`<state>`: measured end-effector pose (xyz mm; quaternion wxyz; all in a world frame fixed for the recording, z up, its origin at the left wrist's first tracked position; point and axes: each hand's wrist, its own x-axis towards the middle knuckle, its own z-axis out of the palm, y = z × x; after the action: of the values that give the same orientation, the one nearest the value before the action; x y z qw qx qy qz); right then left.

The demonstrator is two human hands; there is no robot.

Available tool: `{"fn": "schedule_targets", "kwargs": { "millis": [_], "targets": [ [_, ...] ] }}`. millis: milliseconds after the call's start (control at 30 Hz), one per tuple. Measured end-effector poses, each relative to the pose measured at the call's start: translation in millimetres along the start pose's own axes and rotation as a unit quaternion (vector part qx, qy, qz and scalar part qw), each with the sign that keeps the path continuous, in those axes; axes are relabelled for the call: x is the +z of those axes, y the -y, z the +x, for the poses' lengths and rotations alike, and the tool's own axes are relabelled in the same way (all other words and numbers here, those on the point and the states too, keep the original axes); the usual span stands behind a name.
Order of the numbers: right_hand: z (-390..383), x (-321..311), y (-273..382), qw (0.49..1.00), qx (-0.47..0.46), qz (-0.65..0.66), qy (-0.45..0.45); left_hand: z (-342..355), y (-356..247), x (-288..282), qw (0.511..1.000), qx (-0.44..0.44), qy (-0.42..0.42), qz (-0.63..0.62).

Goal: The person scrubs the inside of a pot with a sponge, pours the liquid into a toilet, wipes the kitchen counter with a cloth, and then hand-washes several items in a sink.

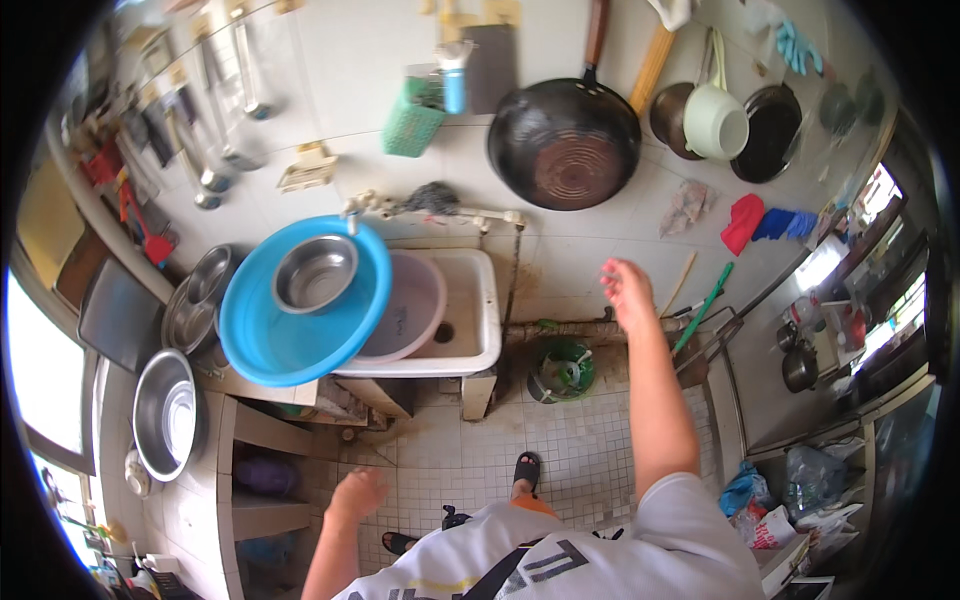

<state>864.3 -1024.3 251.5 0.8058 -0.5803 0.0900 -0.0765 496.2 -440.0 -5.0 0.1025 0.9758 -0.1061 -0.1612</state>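
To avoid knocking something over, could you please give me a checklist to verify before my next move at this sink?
1. Right hand free: ok, nothing visible in it.
2. Left hand free: ok, nothing visible in it.
3. Metal bowl within the rim of the blue basin: ok.
4. Blue basin steady: cannot tell; it overlaps the pale purple basin, and its underside is hidden.
5. Drain hole uncovered: ok, the dark opening shows.
6. Whole sink open from above: not ok; the basins cover its left part.
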Motion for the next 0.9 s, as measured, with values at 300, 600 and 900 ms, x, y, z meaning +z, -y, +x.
{"fn": "schedule_targets", "kwargs": {
  "millis": [300,600,900],
  "targets": [
    [228.4,-154.5,74.8,0.985,-0.003,0.130,-0.111,80.9,-158.7,-55.6,0.960,-0.099,-0.001,-0.263],
    [306.5,-197.5,68.0,0.912,-0.056,0.406,-0.006,84.8,-170.2,-39.6,0.972,-0.162,-0.019,-0.172],
    [223.2,-147.3,26.2,0.988,-0.076,0.122,-0.052,62.7,-215.4,-57.8,0.954,-0.231,0.011,-0.191]
  ]
}}
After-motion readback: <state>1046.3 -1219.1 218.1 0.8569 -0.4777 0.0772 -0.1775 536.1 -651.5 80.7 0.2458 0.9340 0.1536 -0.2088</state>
